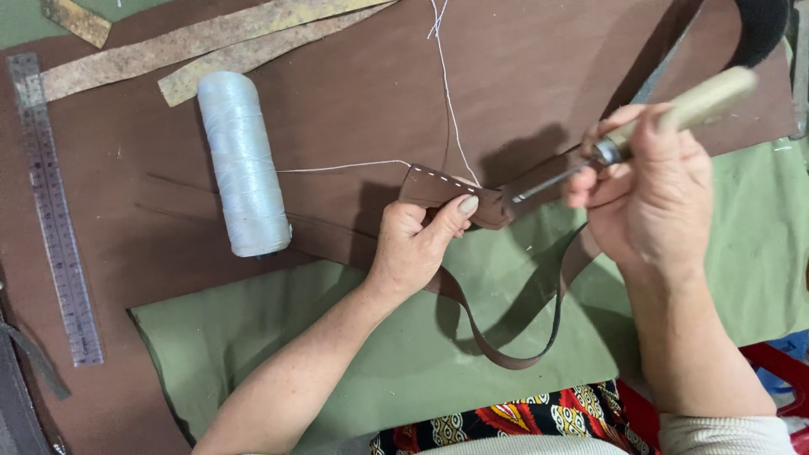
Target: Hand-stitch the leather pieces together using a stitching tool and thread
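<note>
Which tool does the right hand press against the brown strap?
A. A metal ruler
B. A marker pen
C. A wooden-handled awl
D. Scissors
C: the right hand grips a wooden-handled awl whose metal tip meets the brown leather strap that the left hand pinches.

Steel ruler (56, 211), mottled leather offcuts (185, 38)

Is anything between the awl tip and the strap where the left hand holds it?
Nothing visible. The awl in the right hand meets the strap beside the left hand thumb; the thread trails away behind.
</note>
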